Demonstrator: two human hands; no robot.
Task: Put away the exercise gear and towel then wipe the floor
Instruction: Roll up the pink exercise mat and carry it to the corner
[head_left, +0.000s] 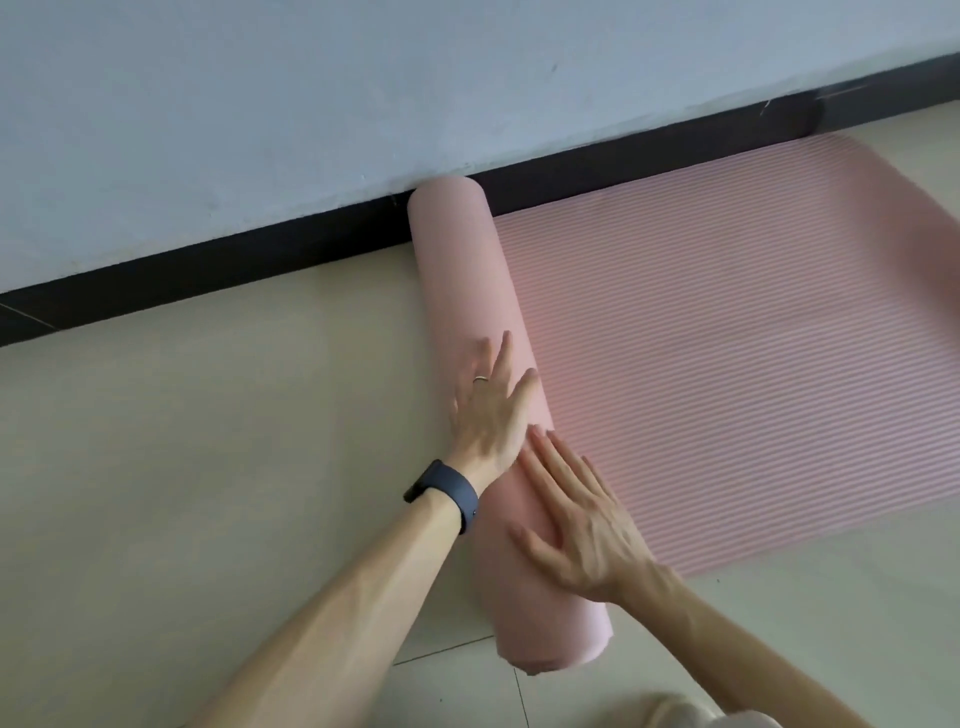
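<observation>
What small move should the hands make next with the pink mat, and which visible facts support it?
Probably push the roll another turn rightward: left hand and right hand both lie flat on it, and much of the mat lies unrolled beyond.

A pale blue-grey wall (260, 104) fills the upper part of the frame. Under it a black skirting board (208, 270) runs slantwise from the left edge up to the upper right. At the bottom edge, right of centre, shows a blurred pale patch (675, 713), perhaps cloth.
</observation>
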